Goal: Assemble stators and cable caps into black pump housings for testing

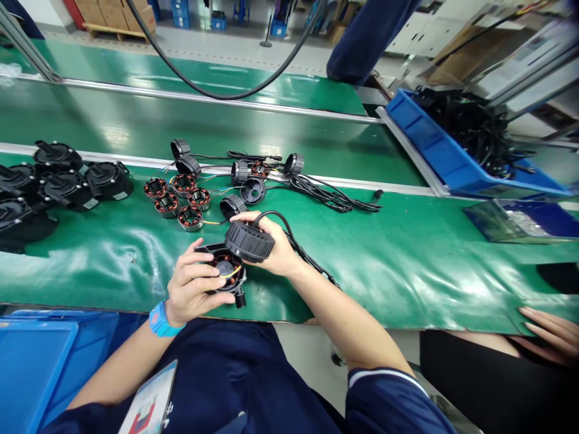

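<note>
My left hand [190, 284], with a blue wristband, grips a black round motor housing [239, 284] low over the green mat. Copper windings and a yellow wire show inside its open top. In my right hand [281, 252] is a black ribbed cap [250, 243], held tilted just above and to the right of the housing. A black cable [289, 232] loops out of the cap and trails right. Whether cap and housing touch, I cannot tell. Just beyond my hands lie several copper-wound stators [190, 218] and loose ribbed caps [232, 206], with thin wires between them.
Several black assembled units [67, 188] stand at the left. Coiled cables [325, 194] lie right of the caps. A blue bin [456, 154] of black cables and a small parts box [491, 222] sit at the right. Another person's hand [552, 331] rests at the right edge.
</note>
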Action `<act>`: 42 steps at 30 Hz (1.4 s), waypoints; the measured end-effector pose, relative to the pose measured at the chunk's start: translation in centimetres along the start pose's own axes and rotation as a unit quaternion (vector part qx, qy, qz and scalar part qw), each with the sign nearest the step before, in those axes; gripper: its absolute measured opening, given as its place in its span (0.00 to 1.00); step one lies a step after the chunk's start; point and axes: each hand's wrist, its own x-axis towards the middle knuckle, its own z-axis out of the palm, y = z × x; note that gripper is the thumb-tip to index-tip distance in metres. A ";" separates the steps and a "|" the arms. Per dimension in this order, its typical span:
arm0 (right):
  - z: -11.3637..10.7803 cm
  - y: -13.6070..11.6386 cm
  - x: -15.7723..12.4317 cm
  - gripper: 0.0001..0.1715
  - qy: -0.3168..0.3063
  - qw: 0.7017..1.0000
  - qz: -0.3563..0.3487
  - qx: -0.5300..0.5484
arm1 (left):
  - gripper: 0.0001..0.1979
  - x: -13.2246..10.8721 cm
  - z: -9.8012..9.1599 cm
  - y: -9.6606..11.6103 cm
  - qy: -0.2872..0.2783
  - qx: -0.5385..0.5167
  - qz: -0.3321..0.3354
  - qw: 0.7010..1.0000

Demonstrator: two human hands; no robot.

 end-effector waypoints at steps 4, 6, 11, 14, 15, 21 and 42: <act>0.3 -0.1 0.2 0.30 -0.054 0.998 -0.010 0.014 | 0.11 0.4 -0.5 -0.2 -0.030 -0.054 0.008 0.998; 0.5 0.1 0.5 0.30 -0.068 0.997 -0.031 0.006 | 0.11 0.6 -0.6 -0.3 -0.045 -0.077 0.007 0.996; 0.9 0.5 0.3 0.34 -0.116 0.992 -0.035 -0.019 | 0.09 0.9 -1.9 -0.7 -0.106 -0.043 0.027 0.993; 0.9 0.2 -0.3 0.35 -0.115 0.991 -0.038 -0.063 | 0.08 0.6 -3.3 -0.6 -0.107 0.067 0.043 0.991; 0.9 0.0 -0.5 0.36 -0.108 0.990 -0.038 -0.076 | 0.08 0.4 -3.7 -0.5 -0.107 0.093 0.041 0.989; 0.8 -1.9 -1.0 0.37 -0.145 0.987 0.008 -0.072 | 0.06 0.8 -5.3 -0.3 -0.191 0.108 0.086 0.972; 1.4 -2.2 -0.6 0.45 -0.156 0.981 -0.007 -0.118 | 0.44 6.7 -4.6 3.6 -0.210 0.188 -0.036 0.959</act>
